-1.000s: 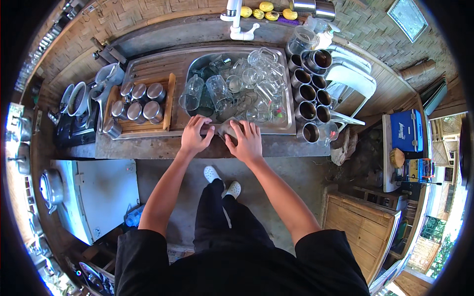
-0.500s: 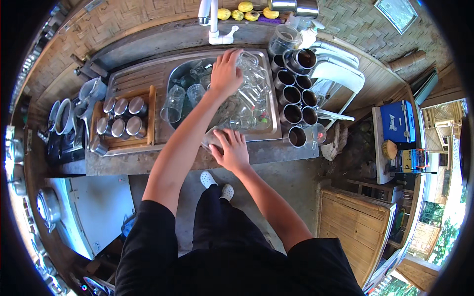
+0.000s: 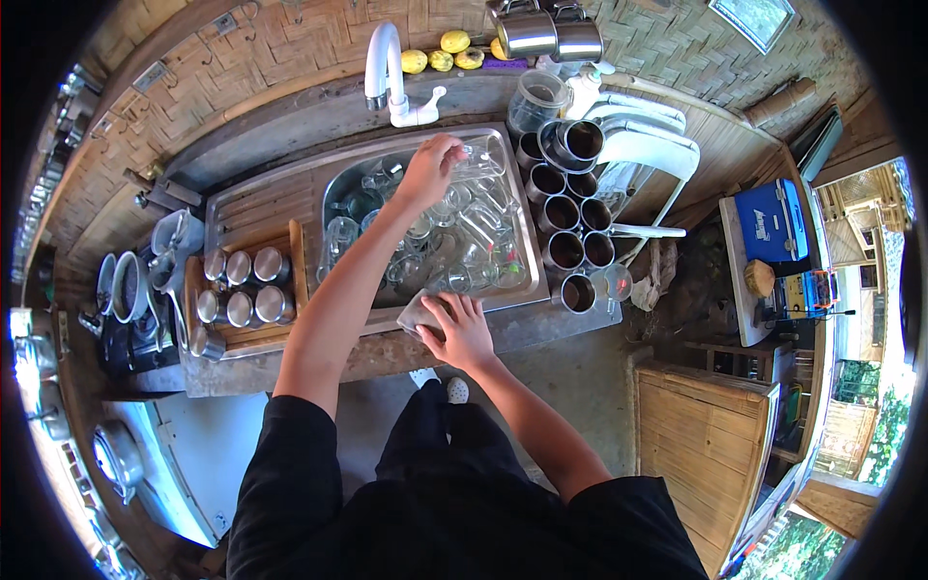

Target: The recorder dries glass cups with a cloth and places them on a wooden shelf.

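My left hand (image 3: 429, 176) is over the far part of the steel sink (image 3: 530, 242), its fingers curled round a clear glass mug (image 3: 477, 164). Many more clear glass mugs (image 3: 476, 227) lie heaped in the basin below it. At the sink's near edge, my right hand (image 3: 462, 333) is closed on a flat greyish sponge (image 3: 420, 311). Part of that sponge is hidden under the fingers. To the right of the basin, several steel cups (image 3: 564, 250) stand in rows with their mouths up.
A white faucet (image 3: 388, 72) rises behind the basin. On the left, a wooden rack (image 3: 297, 266) holds several upturned steel cups. Pots and a strainer (image 3: 130, 285) sit further left. Yellow fruits (image 3: 454, 42) lie on the back ledge; white folded chairs (image 3: 650, 155) lean at right.
My left hand's fingers have curled in from a spread reach, and a glass mug now shows in them. The view has tilted up. My right hand stays at the near edge with the sponge.
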### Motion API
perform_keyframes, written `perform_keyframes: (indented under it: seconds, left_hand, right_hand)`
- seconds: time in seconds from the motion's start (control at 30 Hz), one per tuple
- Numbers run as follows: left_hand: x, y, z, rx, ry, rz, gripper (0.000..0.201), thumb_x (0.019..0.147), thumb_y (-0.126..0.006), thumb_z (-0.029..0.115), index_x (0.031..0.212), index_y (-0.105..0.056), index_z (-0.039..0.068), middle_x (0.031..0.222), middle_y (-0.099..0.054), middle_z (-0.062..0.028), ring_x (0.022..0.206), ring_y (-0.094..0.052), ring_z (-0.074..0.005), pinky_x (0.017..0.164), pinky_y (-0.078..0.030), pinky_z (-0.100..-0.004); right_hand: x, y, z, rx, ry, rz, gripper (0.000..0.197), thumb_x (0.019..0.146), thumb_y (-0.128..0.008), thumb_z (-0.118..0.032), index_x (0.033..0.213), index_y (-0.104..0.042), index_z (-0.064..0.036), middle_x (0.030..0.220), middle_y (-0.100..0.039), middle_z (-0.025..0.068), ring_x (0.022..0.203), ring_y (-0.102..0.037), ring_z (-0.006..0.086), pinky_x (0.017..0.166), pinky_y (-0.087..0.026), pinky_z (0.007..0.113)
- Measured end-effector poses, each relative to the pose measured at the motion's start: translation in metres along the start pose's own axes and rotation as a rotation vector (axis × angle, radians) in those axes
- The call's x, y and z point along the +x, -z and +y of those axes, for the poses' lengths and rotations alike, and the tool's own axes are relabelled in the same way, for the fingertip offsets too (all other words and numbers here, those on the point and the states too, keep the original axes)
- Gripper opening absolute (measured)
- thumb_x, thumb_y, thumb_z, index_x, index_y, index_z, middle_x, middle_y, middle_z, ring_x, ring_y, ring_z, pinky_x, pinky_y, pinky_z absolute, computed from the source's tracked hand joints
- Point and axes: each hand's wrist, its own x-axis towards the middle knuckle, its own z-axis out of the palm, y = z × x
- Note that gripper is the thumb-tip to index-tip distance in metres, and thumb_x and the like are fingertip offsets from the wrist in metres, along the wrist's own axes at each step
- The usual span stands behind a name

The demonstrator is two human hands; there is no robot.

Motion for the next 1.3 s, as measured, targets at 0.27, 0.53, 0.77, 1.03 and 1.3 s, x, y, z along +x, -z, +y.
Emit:
perform_keyframes:
  seconds: [0.27, 0.53, 0.77, 1.03, 1.3]
  left_hand:
    - [-0.057, 0.043, 0.070, -0.147, 0.372, 0.321, 0.021, 0.103, -0.054, 0.021, 0.102, -0.059, 0.000, 0.079, -0.057, -0.0022, 0.071, -0.046, -0.0080, 0.064, -0.041, -0.0248]
    - [-0.131, 0.077, 0.102, -0.530, 0.506, 0.618, 0.026, 0.104, -0.055, 0.030, 0.094, -0.060, 0.006, 0.073, -0.043, 0.0081, 0.065, -0.036, -0.0021, 0.057, -0.029, -0.0214]
    - [-0.187, 0.123, 0.138, -0.553, 0.546, 0.722, 0.024, 0.103, -0.057, 0.028, 0.093, -0.059, 0.006, 0.073, -0.045, 0.0077, 0.063, -0.037, -0.0018, 0.056, -0.031, -0.0213]
    - [-0.252, 0.126, 0.143, -0.509, 0.619, 0.776, 0.026, 0.103, -0.059, 0.031, 0.094, -0.058, 0.006, 0.074, -0.045, 0.0064, 0.062, -0.036, -0.0026, 0.056, -0.029, -0.0213]
    - [-0.260, 0.114, 0.151, -0.489, 0.670, 0.747, 0.026, 0.103, -0.058, 0.030, 0.099, -0.060, 0.004, 0.075, -0.048, 0.0062, 0.066, -0.039, -0.0033, 0.059, -0.030, -0.0210]
  right_hand:
    - [0.000, 0.001, 0.000, -0.017, 0.003, 0.009, 0.052, 0.086, -0.070, -0.036, 0.132, -0.057, -0.0124, 0.120, -0.055, 0.0110, 0.109, -0.054, 0.0316, 0.094, -0.042, 0.046]
    - [-0.004, -0.006, -0.003, -0.027, 0.007, 0.042, 0.048, 0.089, -0.069, -0.033, 0.130, -0.059, -0.0113, 0.123, -0.057, 0.0111, 0.110, -0.055, 0.0322, 0.093, -0.042, 0.046]
    - [-0.009, -0.008, 0.000, 0.001, 0.060, 0.118, 0.041, 0.092, -0.065, -0.024, 0.130, -0.057, -0.0099, 0.128, -0.058, 0.0112, 0.111, -0.057, 0.0310, 0.094, -0.042, 0.046]
    - [0.000, -0.002, -0.022, 0.485, -0.339, 0.255, 0.027, 0.100, -0.053, -0.014, 0.123, -0.058, 0.0002, 0.114, -0.067, 0.0145, 0.098, -0.064, 0.0289, 0.084, -0.049, 0.037]
    - [0.001, 0.002, -0.025, 1.787, -1.034, 0.266, 0.032, 0.104, -0.046, -0.032, 0.123, -0.059, -0.0095, 0.113, -0.067, 0.0048, 0.094, -0.064, 0.0205, 0.072, -0.051, 0.038]
